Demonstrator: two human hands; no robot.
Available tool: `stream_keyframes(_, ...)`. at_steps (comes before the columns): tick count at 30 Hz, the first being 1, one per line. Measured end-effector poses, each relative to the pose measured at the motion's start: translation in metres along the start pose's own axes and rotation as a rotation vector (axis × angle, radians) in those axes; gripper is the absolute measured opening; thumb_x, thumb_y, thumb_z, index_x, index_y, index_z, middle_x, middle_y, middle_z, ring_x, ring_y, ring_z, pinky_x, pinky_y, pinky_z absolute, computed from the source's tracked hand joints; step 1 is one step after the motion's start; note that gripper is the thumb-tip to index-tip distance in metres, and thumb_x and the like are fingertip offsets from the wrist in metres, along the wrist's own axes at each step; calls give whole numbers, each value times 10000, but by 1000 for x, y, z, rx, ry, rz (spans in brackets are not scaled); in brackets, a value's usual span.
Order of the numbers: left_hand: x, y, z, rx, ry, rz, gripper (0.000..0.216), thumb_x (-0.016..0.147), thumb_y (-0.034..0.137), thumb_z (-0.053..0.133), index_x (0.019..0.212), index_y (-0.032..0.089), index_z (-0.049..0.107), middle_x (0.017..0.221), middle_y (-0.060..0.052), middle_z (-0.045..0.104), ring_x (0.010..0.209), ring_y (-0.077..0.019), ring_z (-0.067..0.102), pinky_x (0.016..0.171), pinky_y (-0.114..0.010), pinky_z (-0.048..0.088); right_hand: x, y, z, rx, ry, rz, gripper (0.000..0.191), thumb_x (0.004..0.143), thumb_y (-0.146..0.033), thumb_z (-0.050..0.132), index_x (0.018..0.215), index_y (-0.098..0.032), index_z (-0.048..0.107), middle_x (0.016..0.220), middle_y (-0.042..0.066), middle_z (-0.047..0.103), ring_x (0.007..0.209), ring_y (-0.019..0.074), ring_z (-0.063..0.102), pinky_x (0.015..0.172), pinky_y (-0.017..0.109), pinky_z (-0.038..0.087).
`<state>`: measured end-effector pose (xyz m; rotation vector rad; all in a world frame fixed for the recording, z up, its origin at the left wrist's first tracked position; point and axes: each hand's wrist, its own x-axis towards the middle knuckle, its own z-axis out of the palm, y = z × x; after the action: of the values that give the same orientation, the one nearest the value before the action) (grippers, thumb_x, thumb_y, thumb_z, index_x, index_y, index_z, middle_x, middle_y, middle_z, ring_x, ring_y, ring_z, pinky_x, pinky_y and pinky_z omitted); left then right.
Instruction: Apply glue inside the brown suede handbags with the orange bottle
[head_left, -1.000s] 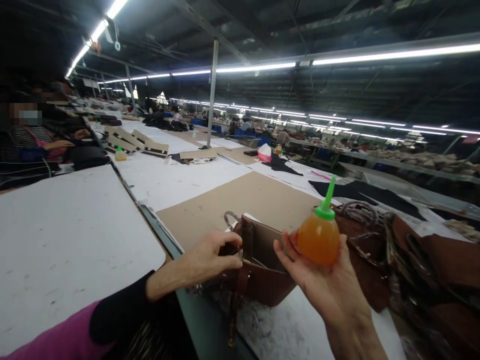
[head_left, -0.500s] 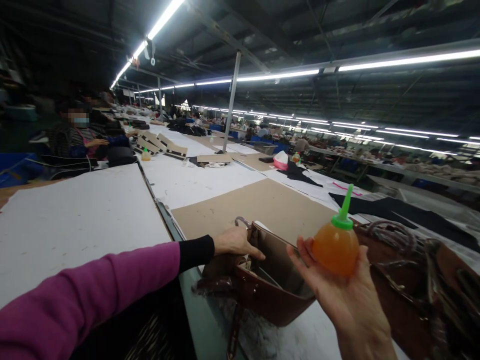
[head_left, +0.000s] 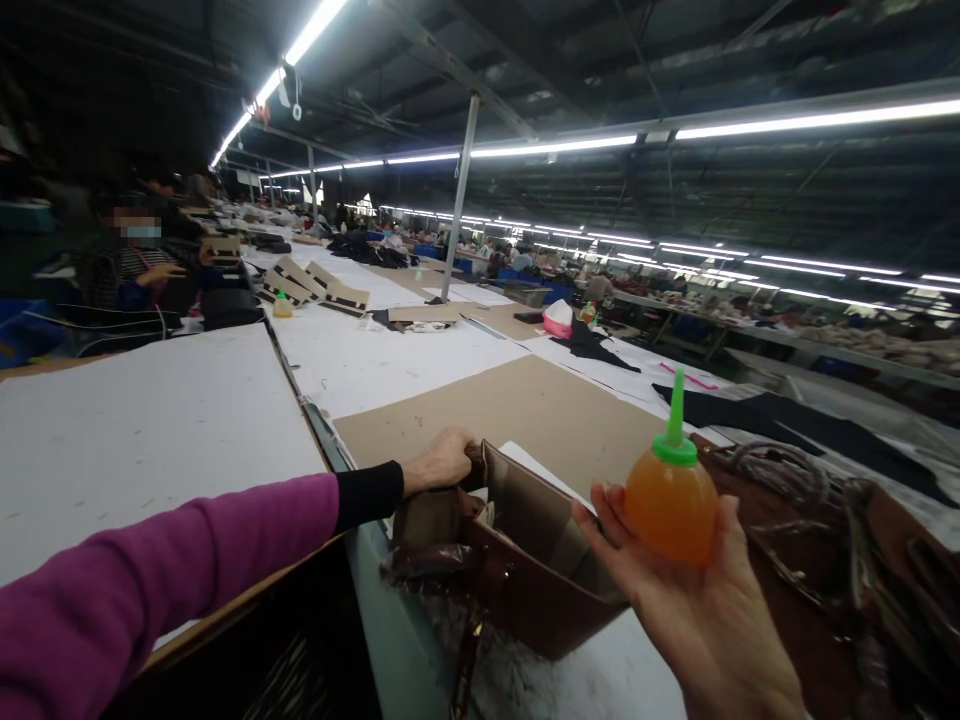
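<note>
Compared with half a second ago, the left hand (head_left: 441,461) has drawn back from over the bag's opening to its far left corner; its fingertips are hidden, so whether that grip is clamped cannot be told. One open brown bag (head_left: 551,605) sits on the tabletop (head_left: 495,400), mouth up, long axis running left to right and towards the wearer. The right hand (head_left: 694,600), palm up, clasps one orange bottle (head_left: 671,512), its green nozzle (head_left: 677,408) now nearly vertical.

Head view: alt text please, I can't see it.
The person's right-hand grip cradles an upright, round orange bottle with a green nozzle. The left-hand grip is at the far end of an open brown leather-look bag; more brown bags lie at right.
</note>
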<state>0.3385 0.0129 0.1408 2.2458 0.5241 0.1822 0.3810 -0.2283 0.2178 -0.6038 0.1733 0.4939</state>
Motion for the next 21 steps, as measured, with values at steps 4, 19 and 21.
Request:
stream_keyframes(4,9,-12,19,-238,47,168,252,476,19,403,652,154,521,672,3,551,697,-133,524,584,-211,385,6,-1,0,-10,28,-41,363,912,-443,586,1103,-135,600,1016,183,535,974,374,552,681,637,505)
stream_keyframes(19,12,-15,35,-142,94,155,461,593,473,726,833,212,431,701,58,465,656,-127,443,559,-243,315,20,0,-7,-55,50,-112,522,875,-448,650,1271,-137,513,1120,211,520,1065,417,513,775,652,483)
stream_keyframes(21,12,-13,37,-66,134,106,407,612,433,709,843,207,462,717,42,510,661,-137,471,569,-251,323,21,0,-9,-60,58,-111,535,865,-457,660,1267,-135,515,1120,214,518,1069,424,508,769,658,483)
